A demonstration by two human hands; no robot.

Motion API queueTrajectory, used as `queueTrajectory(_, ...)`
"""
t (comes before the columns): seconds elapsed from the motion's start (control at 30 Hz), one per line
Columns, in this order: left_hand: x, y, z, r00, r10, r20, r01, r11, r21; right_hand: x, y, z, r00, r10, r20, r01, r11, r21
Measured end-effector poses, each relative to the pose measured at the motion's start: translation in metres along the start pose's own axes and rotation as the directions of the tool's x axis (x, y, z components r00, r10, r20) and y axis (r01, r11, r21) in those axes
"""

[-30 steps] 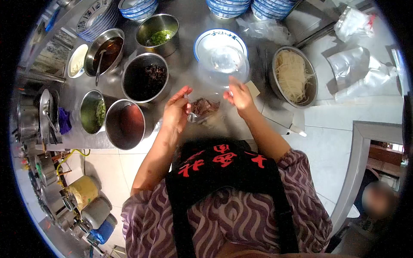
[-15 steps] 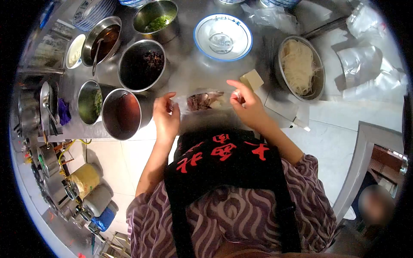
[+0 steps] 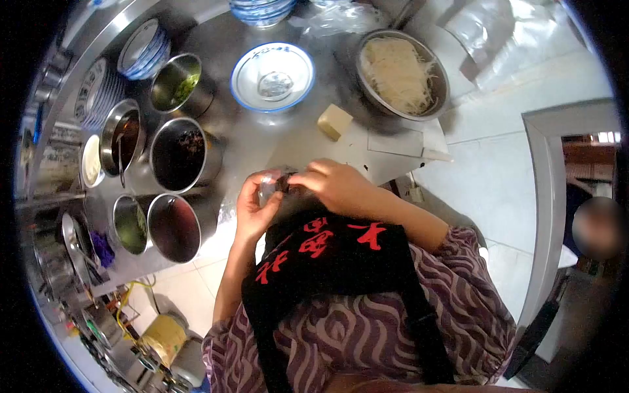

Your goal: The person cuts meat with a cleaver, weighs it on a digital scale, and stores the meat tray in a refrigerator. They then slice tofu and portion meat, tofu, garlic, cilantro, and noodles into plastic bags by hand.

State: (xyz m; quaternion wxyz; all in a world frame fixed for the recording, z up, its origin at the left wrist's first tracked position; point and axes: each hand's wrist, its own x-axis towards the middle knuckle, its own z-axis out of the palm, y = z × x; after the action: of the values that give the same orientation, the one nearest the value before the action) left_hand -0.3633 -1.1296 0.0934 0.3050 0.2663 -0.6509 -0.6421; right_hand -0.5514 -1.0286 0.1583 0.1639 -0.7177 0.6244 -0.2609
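Observation:
Close to the black apron, a clear plastic bag (image 3: 267, 188) with dark contents is pinched between my hands at the counter's front edge. The fingers and thumb of my left hand (image 3: 257, 203) hold its left side. My right hand (image 3: 331, 185) has its fingertips pressed on the bag's upper right, where the dark contents show. Beyond them a white bowl with a blue rim (image 3: 244, 82) has a clear, round thing inside. A pale yellow block (image 3: 335, 122) lies on the counter between the bowl and my right hand.
Metal pots with dark food (image 3: 177, 154), greens (image 3: 175, 82) and reddish liquid (image 3: 173, 228) stand at left. A metal bowl of pale noodles (image 3: 400, 75) sits at back right. Stacked bowls (image 3: 262, 12) line the back. A person (image 3: 595, 226) is at the far right.
The view has turned, shifting the pots and bowl leftward. My hands have come together from apart, and the bag is now up close to the apron, gripped by both.

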Motion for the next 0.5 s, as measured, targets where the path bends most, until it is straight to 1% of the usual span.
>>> queueTrajectory(0.1, 0.01, -0.023, 0.008, 0.991, -0.014, 0.131, -0.005, 0.989, 0.149, 0.005, -0.001, 0.012, 0.993, -0.097, -0.068, 0.1, 0.994, 0.043)
queueTrajectory(0.13, 0.018, -0.002, 0.015, 0.969, 0.126, 0.213, -0.198, 0.91, 0.365, 0.008, -0.006, 0.005, 0.993, -0.09, -0.082, 0.095, 0.993, 0.066)
queueTrajectory(0.17, 0.02, -0.003, 0.018, 0.982, 0.077, 0.171, -0.111, 0.974, 0.199, 0.008, -0.004, 0.005, 0.992, -0.061, -0.111, 0.065, 0.997, 0.038)
queueTrajectory(0.2, 0.017, -0.006, 0.02, 0.991, 0.015, 0.136, -0.019, 0.999, 0.028, 0.006, -0.002, 0.007, 0.99, -0.035, -0.14, 0.038, 0.999, 0.017)
queueTrajectory(0.23, 0.014, -0.01, 0.019, 0.993, -0.059, 0.106, 0.074, 0.987, -0.144, 0.006, 0.0, 0.01, 0.986, -0.014, -0.165, 0.014, 1.0, 0.001)
queueTrajectory(0.27, 0.013, -0.016, 0.014, 0.994, -0.024, 0.105, 0.057, 0.947, -0.316, 0.005, 0.004, 0.01, 0.982, 0.034, -0.183, -0.025, 0.998, 0.049)
queueTrajectory(0.33, 0.011, -0.018, 0.011, 0.97, -0.159, 0.186, 0.176, 0.981, -0.077, 0.002, 0.002, 0.002, 0.99, 0.109, -0.093, -0.1, 0.99, 0.099)
queueTrajectory(0.37, 0.01, -0.016, 0.011, 0.951, -0.234, 0.2, 0.23, 0.972, 0.045, 0.001, 0.002, -0.001, 0.99, 0.134, -0.037, -0.129, 0.984, 0.122)
queueTrajectory(0.4, 0.011, -0.013, 0.015, 0.936, -0.135, 0.324, 0.066, 0.974, 0.215, 0.002, 0.001, 0.001, 0.997, 0.077, -0.021, -0.073, 0.989, 0.131)
queueTrajectory(0.47, 0.007, 0.011, 0.031, 0.951, -0.129, 0.28, 0.056, 0.965, 0.256, 0.007, -0.006, 0.012, 0.998, -0.056, 0.01, 0.053, 0.984, 0.167)
queueTrajectory(0.5, 0.001, -0.017, 0.029, 0.944, -0.071, 0.321, -0.074, 0.906, 0.417, 0.008, -0.011, 0.017, 0.999, -0.038, 0.018, 0.033, 0.972, 0.232)
